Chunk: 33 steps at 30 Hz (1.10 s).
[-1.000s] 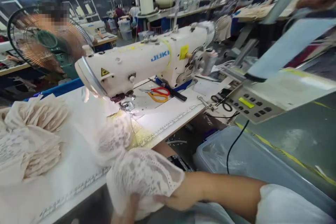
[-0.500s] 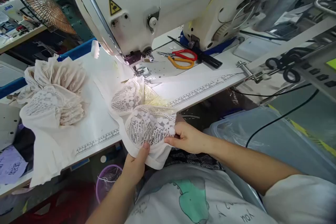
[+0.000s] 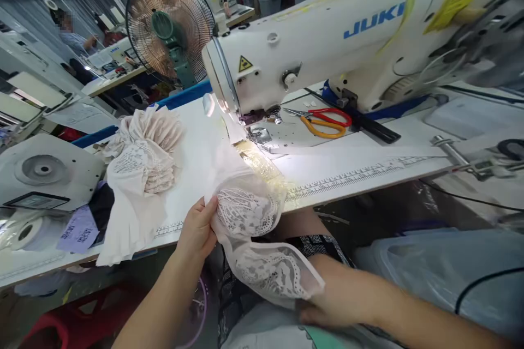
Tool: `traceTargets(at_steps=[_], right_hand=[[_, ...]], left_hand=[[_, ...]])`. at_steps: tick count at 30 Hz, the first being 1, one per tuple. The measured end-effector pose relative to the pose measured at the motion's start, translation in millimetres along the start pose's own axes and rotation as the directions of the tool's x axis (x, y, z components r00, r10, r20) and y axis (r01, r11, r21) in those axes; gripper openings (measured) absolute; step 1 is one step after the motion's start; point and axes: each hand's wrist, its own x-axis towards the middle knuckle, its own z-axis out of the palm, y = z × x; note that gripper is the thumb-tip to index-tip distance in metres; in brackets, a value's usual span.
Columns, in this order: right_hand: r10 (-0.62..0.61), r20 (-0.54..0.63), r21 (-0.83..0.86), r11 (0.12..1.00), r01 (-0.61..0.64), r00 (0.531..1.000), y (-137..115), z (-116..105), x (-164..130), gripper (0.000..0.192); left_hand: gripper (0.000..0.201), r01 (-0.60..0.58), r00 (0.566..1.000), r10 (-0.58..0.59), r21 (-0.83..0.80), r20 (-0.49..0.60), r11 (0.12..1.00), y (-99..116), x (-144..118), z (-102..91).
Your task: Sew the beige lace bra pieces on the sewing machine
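Two hands hold one lace piece [image 3: 262,229] at the lower centre of the frame. Right hand [image 3: 327,305], lowest, has its grip closed on the piece's lower end, with lace draped over the fingers. Left hand [image 3: 198,229], just above and to the left, pinches the piece's left edge, thumb on top. From there the lace piece runs up over the table [image 3: 368,158] edge, its far end lying at the presser foot [image 3: 260,133] of the sewing machine [image 3: 327,43], under the machine's light. Left of it on the table, a stack of lace pieces [image 3: 141,163] rests apart. Scissors [image 3: 327,122], with red and orange handles, lie behind the needle area, centre right. Farther back, upper left, stands a fan [image 3: 170,27].
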Motion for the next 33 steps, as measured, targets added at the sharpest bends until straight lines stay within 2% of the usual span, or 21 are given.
traceTargets(at_steps=[1, 3, 4, 6, 7, 9, 12, 15, 18, 20, 24, 28, 30, 32, 33], right_hand=[[0.025, 0.022, 0.000, 1.000, -0.025, 0.999, 3.0, -9.6, 1.2, 0.017], [0.124, -0.076, 0.031, 0.992, -0.122, 0.989, 12.5, -32.6, 7.8, 0.016], [0.188, -0.171, 0.072, 0.981, -0.178, 0.967, 18.0, -43.5, 13.8, 0.020], [0.302, -0.354, 0.198, 0.949, -0.245, 0.885, 27.3, -59.7, 30.2, 0.025], [0.325, -0.353, 0.289, 0.930, -0.228, 0.877, 30.1, -64.3, 39.7, 0.026], [0.346, -0.224, 0.476, 0.855, -0.208, 0.911, 31.7, -67.9, 57.8, 0.029], [0.326, -0.115, 0.588, 0.784, -0.201, 0.938, 28.9, -67.3, 73.3, 0.034], [0.314, -0.054, 0.608, 0.763, -0.218, 0.948, 28.7, -68.2, 74.0, 0.033], [0.324, 0.012, 0.596, 0.757, -0.267, 0.946, 32.2, -70.6, 71.1, 0.032], [0.333, 0.028, 0.580, 0.763, -0.286, 0.943, 34.1, -71.4, 70.8, 0.031], [0.326, 0.019, 0.527, 0.800, -0.286, 0.945, 34.6, -71.5, 74.3, 0.033], [0.325, 0.003, 0.457, 0.841, -0.290, 0.946, 34.4, -71.2, 79.2, 0.030], [0.332, -0.011, 0.445, 0.846, -0.293, 0.943, 34.7, -72.0, 80.7, 0.027], [0.341, -0.020, 0.463, 0.836, -0.294, 0.940, 34.8, -73.7, 80.8, 0.026], [0.349, -0.017, 0.480, 0.825, -0.299, 0.937, 34.7, -74.9, 80.3, 0.026]], left_hand=[[0.038, -0.023, 1.000, 0.023, 0.010, 0.004, 1.000, -1.8, 1.6, -0.9], [0.034, -0.032, 0.999, 0.031, 0.035, 0.037, 0.999, -6.1, 2.5, -3.8], [0.033, -0.023, 0.998, 0.021, 0.046, 0.059, 0.999, -8.1, 2.0, -5.1], [0.033, -0.002, 0.994, -0.006, 0.076, 0.105, 0.997, -11.0, 0.5, -6.8], [0.033, 0.009, 0.991, -0.022, 0.096, 0.131, 0.995, -12.0, 0.0, -7.3], [0.033, 0.038, 0.979, -0.066, 0.146, 0.192, 0.989, -13.3, 0.2, -8.6], [0.037, 0.047, 0.964, -0.104, 0.229, 0.244, 0.972, -13.4, 4.2, -12.6], [0.041, -0.044, 0.959, -0.069, 0.388, 0.274, 0.921, -10.5, 11.7, -15.6], [0.040, -0.149, 0.933, -0.086, 0.592, 0.350, 0.792, -4.3, 20.9, -12.1], [0.040, -0.187, 0.914, -0.118, 0.661, 0.388, 0.727, 0.0, 27.0, -6.8], [0.043, -0.161, 0.888, -0.198, 0.685, 0.414, 0.710, 4.5, 35.8, 4.4], [0.043, -0.140, 0.821, -0.289, 0.664, 0.492, 0.734, 3.7, 35.1, 18.1], [0.041, -0.159, 0.795, -0.327, 0.695, 0.511, 0.701, 0.7, 33.0, 24.8], [0.041, -0.181, 0.803, -0.337, 0.739, 0.492, 0.649, -3.2, 31.7, 27.7], [0.042, -0.184, 0.823, -0.316, 0.748, 0.472, 0.637, -4.8, 31.2, 27.2]])
